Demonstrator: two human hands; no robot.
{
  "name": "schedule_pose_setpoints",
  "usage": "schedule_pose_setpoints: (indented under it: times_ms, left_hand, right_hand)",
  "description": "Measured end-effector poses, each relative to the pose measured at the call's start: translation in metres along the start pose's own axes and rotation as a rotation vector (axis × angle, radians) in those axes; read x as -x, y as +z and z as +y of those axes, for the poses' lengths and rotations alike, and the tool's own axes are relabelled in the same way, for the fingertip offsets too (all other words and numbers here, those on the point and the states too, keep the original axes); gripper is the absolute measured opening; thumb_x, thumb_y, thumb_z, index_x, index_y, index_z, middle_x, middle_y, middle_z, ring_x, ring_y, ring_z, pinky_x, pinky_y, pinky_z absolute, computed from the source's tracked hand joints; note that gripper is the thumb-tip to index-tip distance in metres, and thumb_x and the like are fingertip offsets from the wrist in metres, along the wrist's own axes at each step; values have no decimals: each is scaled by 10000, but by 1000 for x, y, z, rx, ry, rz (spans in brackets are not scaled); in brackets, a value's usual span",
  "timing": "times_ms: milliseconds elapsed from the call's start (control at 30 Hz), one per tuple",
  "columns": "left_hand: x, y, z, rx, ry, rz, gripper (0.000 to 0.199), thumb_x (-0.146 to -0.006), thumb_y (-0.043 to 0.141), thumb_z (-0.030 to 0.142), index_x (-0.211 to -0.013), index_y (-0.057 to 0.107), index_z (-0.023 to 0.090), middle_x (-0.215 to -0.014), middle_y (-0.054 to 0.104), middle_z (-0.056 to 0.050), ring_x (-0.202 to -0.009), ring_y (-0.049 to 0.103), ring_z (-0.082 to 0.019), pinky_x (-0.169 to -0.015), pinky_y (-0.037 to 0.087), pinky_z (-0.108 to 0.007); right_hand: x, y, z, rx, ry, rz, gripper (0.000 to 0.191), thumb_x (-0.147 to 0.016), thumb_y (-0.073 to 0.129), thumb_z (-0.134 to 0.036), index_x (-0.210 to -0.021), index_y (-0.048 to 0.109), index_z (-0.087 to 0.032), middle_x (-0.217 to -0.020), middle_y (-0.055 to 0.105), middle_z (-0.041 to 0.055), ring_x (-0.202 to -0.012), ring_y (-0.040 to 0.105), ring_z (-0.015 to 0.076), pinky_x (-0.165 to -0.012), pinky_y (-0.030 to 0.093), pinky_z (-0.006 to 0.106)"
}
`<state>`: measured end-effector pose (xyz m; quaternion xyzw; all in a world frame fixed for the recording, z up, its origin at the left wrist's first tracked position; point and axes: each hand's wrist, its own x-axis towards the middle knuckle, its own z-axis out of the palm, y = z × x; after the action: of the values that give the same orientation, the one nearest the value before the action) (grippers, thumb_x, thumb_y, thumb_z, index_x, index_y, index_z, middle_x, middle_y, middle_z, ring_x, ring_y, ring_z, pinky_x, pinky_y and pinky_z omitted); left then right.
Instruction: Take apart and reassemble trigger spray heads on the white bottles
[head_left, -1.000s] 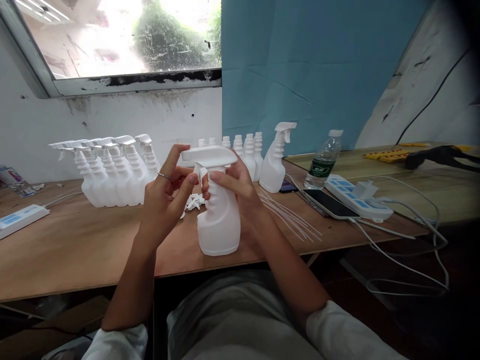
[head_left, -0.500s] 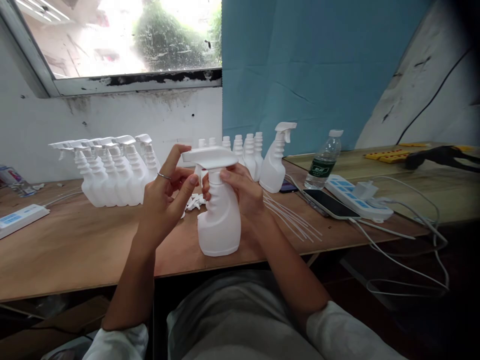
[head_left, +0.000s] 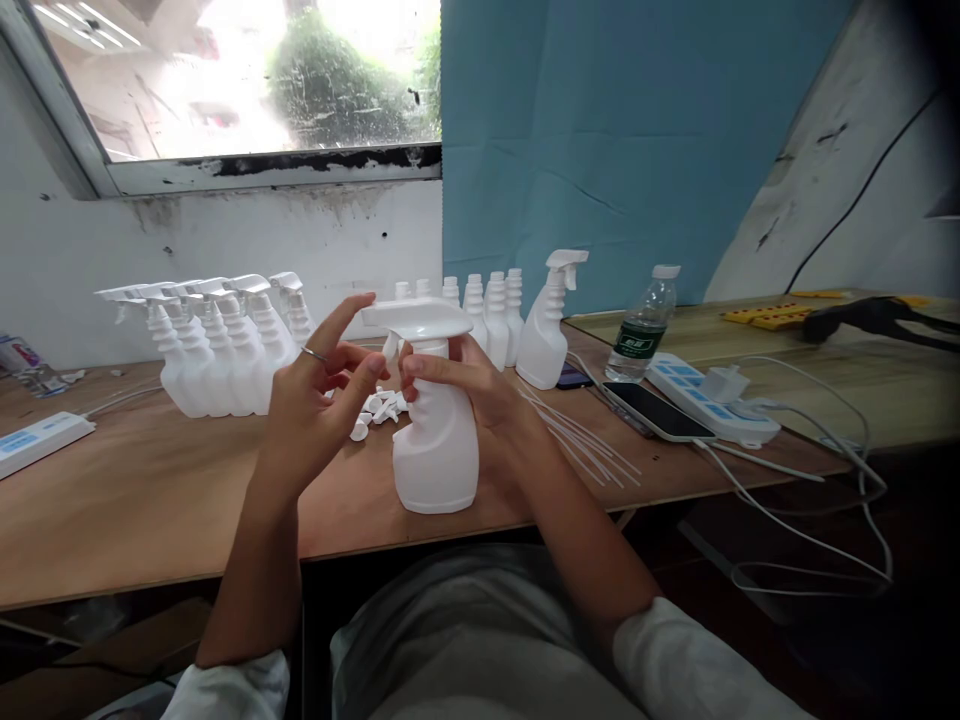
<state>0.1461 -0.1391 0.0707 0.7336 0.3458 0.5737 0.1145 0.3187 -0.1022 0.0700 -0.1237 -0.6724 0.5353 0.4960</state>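
A white spray bottle (head_left: 437, 465) stands upright near the table's front edge, with a white trigger spray head (head_left: 420, 318) on its neck. My right hand (head_left: 476, 380) is wrapped around the neck just under the head, its thumb across the front of the collar. At the nozzle end is my left hand (head_left: 315, 395), with index finger stretched out and thumb spread apart from it, close to the trigger; whether the fingertips press on the head I cannot tell. Small white plastic parts (head_left: 384, 404) lie in a pile behind the bottle.
Several bottles with spray heads (head_left: 217, 360) stand at left; several headless bottles (head_left: 495, 310) and one headed bottle (head_left: 544, 330) stand behind. Thin white tubes (head_left: 585, 440), a phone (head_left: 656, 410), a power strip (head_left: 709, 395) and a water bottle (head_left: 643, 330) lie or stand at right.
My right thumb has moved left across the collar and its fingers have shifted around the neck. My left hand has moved slightly left, its thumb a little away from the trigger.
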Motion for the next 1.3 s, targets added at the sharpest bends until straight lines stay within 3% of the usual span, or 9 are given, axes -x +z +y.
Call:
schedule_pose_setpoints:
  times_ms: [233,433,533,667,767,933,1033,1200,1300]
  left_hand:
    - [-5,-11,-6,32,20,193,219,-894,593,450,-1065,618,316,-799,632,-11,-666,595,-132,-519,467,-276]
    - [-5,-16,-9,-32,-44,94,185,-896,591,413,-955,662,253,-725,617,-11,-647,581,-128,-580,483,-286]
    - [-5,-19,-10,-110,-60,-31,228,-901,574,411,-947,670,210,-721,642,-22,-645,599,-133,-590,492,-272]
    - [-4,-18,-7,-150,-93,-414,284,-898,567,410,-1103,613,219,-813,694,-32,-714,656,-164,-610,519,-271]
    - [-2,-12,-7,-179,-100,-651,413,-860,613,414,-1227,520,250,-912,697,-32,-722,666,-170,-613,524,-278]
    - [1,-1,-13,-349,-77,-689,329,-816,635,473,-1011,557,220,-757,650,-16,-611,617,-185,-531,456,-284]
    - [0,-1,-12,-371,-124,-760,324,-831,612,478,-1001,534,213,-752,635,-13,-646,616,-186,-556,446,-280]
    - [-1,-10,-6,-343,-184,-920,348,-836,614,462,-1058,521,210,-864,639,-25,-730,623,-167,-644,471,-275]
    - [1,-16,-4,-343,-204,-991,324,-843,602,462,-1041,542,212,-922,644,-30,-781,627,-167,-675,481,-273]
  right_hand:
    - [-7,-6,-4,0,112,-124,92,-689,606,-180,-779,593,-173,-673,554,-18,-599,538,115,-553,467,238]
    - [-3,-4,-1,33,92,-71,117,-746,607,-249,-826,625,-164,-685,589,0,-611,553,127,-573,467,248]
    - [-2,-3,2,81,64,-21,150,-755,622,-289,-836,640,-164,-711,616,11,-649,577,141,-609,481,260]
    - [-4,-3,5,188,15,62,134,-767,616,-298,-748,630,-166,-713,589,1,-677,566,139,-634,470,264]
    - [-1,-3,8,240,-44,55,189,-803,594,-341,-905,639,-189,-813,600,7,-764,577,160,-711,483,301]
    - [21,-4,23,674,-95,380,451,-748,695,-448,-1095,531,-213,-1037,594,50,-919,574,205,-794,463,347]
    - [38,-3,27,957,-99,504,604,-665,751,-527,-1105,487,-209,-1009,607,60,-879,586,225,-725,455,337]
    - [55,4,11,1299,-147,495,500,-736,672,-583,-1016,521,-198,-894,641,74,-765,622,241,-627,443,326]
    - [65,3,4,1345,-28,372,711,-670,697,-649,-1184,488,-203,-1015,647,121,-800,650,296,-628,480,372]
